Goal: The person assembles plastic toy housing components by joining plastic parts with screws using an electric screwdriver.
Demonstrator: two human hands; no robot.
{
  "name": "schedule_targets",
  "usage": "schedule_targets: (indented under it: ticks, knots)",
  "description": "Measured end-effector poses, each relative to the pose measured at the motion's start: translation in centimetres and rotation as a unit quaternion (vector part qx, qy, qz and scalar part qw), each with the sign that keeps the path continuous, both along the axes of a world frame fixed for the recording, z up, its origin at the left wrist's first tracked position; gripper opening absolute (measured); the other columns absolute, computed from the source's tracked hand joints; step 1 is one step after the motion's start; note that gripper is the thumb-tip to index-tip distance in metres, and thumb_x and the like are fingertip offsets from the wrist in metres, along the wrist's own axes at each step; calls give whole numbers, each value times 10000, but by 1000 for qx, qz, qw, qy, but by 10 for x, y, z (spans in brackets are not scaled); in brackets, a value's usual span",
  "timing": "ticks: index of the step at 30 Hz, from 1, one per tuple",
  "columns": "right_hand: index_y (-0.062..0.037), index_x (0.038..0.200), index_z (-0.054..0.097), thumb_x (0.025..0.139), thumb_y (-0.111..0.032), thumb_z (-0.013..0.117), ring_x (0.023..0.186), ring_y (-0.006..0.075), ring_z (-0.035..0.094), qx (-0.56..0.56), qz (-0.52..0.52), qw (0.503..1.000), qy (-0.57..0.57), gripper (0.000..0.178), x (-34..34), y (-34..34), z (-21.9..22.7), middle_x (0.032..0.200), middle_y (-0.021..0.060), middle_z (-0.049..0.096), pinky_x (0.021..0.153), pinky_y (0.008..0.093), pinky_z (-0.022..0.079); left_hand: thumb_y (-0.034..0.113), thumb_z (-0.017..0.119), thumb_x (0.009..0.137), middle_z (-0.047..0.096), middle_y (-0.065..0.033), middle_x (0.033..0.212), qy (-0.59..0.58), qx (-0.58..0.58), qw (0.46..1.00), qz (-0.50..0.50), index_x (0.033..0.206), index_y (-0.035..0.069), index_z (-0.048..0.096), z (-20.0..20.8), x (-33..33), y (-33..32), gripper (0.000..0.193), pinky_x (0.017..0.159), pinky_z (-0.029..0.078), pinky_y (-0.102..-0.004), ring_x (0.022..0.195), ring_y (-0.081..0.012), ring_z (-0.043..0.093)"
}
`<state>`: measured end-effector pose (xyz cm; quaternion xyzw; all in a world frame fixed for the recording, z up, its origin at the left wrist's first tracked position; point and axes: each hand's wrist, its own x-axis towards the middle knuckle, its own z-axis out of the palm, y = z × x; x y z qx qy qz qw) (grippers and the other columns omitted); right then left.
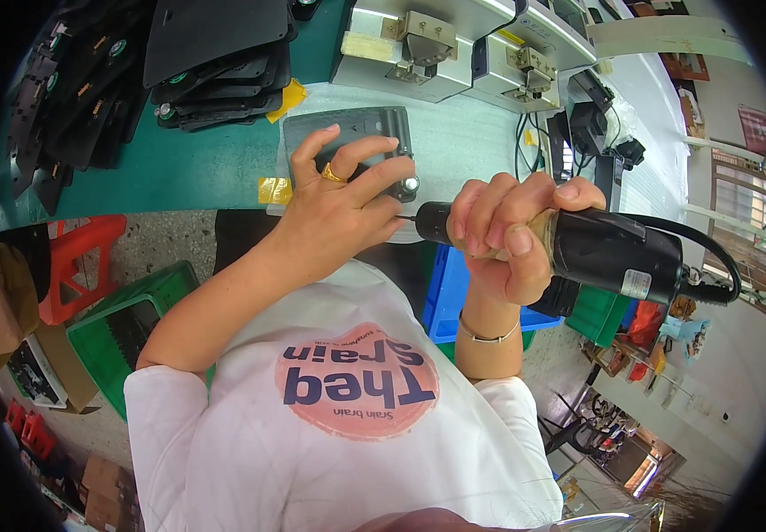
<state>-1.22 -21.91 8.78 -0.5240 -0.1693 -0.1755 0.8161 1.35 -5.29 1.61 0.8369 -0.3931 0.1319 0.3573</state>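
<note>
A black electric screwdriver (618, 251) lies nearly level in my right hand (511, 230), whose fingers wrap round its body. Its thin bit points left, toward the fingertips of my left hand (343, 191). That hand, with a ring on one finger, spreads open over a dark flat panel (347, 122) with a round silvery part at its near right corner. My left hand hides much of the panel. Whether the bit touches anything behind my fingers I cannot tell.
Stacked black panels (214, 44) and more dark plates (82, 97) stand on the green table (214, 168) at the left. Metal boxes with clamps (410, 49) sit at the back. Yellow tape (274, 190) marks the mat. Below are a green crate (104, 332) and a blue bin (445, 293).
</note>
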Motion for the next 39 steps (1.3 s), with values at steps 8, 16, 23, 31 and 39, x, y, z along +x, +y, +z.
schedule_targets:
  ticks: [8, 16, 23, 31, 39]
  knots:
    - [-133, 1168, 344, 874, -95, 702, 483, 145, 476, -48, -28, 998, -21, 465, -2, 3, 0, 638, 30, 500, 475, 311, 469, 206, 752, 627, 586, 71, 1146, -56, -13, 998, 15, 613, 160, 627, -3, -2, -7, 134, 1087, 144, -498, 1242, -156, 462]
    - [-124, 1189, 370, 871, -48, 683, 490, 155, 483, -35, -35, 998, -26, 453, -3, -3, -2, 662, 41, 510, 480, 321, 474, 240, 758, 634, 602, 74, 1124, -47, -2, 999, 13, 656, 175, 640, -1, -2, -8, 136, 1083, 168, -508, 1237, -156, 472]
    - [-116, 1273, 421, 901, -39, 551, 523, 165, 486, -51, 2, 998, -41, 402, -1, -12, -5, 689, 48, 458, 502, 351, 455, 212, 748, 638, 584, 68, 1094, -22, -29, 999, 20, 635, 152, 615, -4, -3, -11, 146, 1087, 128, -499, 1226, -149, 470]
    - [-115, 1278, 420, 897, -45, 555, 523, 163, 485, -62, 0, 997, -44, 410, -1, -12, -6, 704, 58, 483, 499, 343, 450, 217, 760, 631, 578, 70, 1095, -37, -18, 999, 22, 684, 154, 624, -5, -5, -12, 159, 1082, 137, -503, 1218, -149, 470]
    - [-111, 1209, 390, 873, -47, 672, 490, 176, 481, -2, -77, 997, -20, 443, 4, -14, -10, 657, 62, 516, 468, 336, 463, 278, 801, 641, 546, 42, 1180, 18, 17, 999, 42, 943, 209, 670, -6, -3, -6, 337, 1068, 173, -497, 1243, -187, 443]
